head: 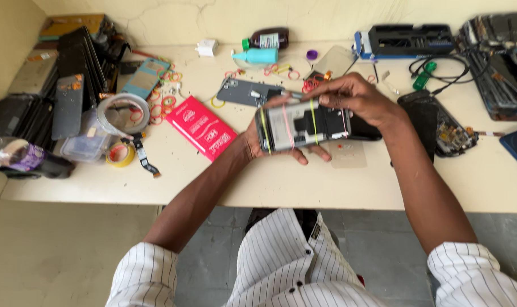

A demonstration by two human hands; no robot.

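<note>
You have the phone [304, 126] lifted just above the cream table [281, 187], out over its middle, with the near edge running straight across below your forearms and bare tabletop under and in front of the device. To your left the open patch is bounded by the red packet [201, 127] and the roll of tape [122, 112]; to your right a dark opened phone [440, 128] lies close to your wrist. Behind your hands the surface is crowded with loose rubber bands [164, 105], a grey phone back [246, 91] and a teal bottle [257, 55] lying on its side.

Your left hand [270, 145] cups the phone from beneath, fingers curled under its lower edge and thumb at its left end. Your right hand [355, 99] comes over the top edge, fingertips closed in a narrow pinch at the upper rim.

The phone is a flat, hard rectangle held lengthwise, its pale inner face showing, strapped crosswise by thin elastic bands in yellow, pink and green.
</note>
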